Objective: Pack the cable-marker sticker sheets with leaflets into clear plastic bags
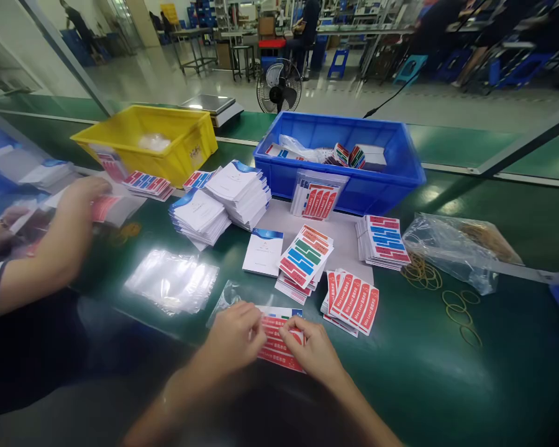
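Just in front of me lies a red sticker sheet [279, 357] with white lettering, over a sheet with a blue corner. My left hand [235, 335] is closed at its left edge, fingers curled. The thumb and fingers of my right hand [314, 351] pinch its right side. A crumpled clear plastic bag [224, 301] sits beside my left hand. Beyond my hands are a pile of multicoloured sticker sheets [306, 257], a fanned stack of red sticker sheets [354, 301] and a white booklet [263, 251] with a blue top.
Clear bags [172, 282] lie left; booklet stacks [237, 192] stand behind. A yellow bin [144, 139] and blue bin [340, 167] line the back. Rubber bands [459, 310] and blue-red sticker sheets [384, 242] are right. A co-worker's arm [46, 254] works at left.
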The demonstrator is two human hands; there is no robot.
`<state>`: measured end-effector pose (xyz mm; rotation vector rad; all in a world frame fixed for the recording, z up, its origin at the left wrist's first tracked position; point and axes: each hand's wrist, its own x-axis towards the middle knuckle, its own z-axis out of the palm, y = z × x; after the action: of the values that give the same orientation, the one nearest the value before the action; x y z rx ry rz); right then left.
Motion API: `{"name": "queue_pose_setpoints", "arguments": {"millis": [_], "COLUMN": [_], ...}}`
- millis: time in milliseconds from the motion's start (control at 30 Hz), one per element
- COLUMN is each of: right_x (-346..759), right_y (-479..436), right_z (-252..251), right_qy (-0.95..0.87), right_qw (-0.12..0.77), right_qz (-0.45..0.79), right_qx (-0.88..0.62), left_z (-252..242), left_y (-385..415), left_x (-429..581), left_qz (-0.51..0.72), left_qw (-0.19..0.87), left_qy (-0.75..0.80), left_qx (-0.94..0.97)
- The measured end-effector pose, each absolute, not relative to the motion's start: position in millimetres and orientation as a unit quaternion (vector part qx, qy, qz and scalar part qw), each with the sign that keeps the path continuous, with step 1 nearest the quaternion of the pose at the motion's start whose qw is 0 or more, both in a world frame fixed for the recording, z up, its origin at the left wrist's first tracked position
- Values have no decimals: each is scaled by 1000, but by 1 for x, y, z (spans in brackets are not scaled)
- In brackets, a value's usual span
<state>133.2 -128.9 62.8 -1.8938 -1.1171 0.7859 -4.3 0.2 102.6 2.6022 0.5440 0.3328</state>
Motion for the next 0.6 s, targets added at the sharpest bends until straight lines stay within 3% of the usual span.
{"name": "queue_pose_setpoints", "arguments": {"millis": [233, 433, 600], "right_x": [135, 137, 146], "right_y": [-124, -141, -171], "right_z": [63, 62, 69], "right_qy": [-447, -473, -413], "right_qw": [389, 405, 477], "right_qz": [285, 295, 186], "right_qx": [-753, -725, -753], "left_z": [98, 109, 113], "left_y": [-11, 13, 20], "left_x": [2, -12, -15], "left_qz": [103, 178, 237], "left_qw": [275, 232, 180], "left_qy": [177, 285, 331], "left_qx": [939, 913, 896]}}
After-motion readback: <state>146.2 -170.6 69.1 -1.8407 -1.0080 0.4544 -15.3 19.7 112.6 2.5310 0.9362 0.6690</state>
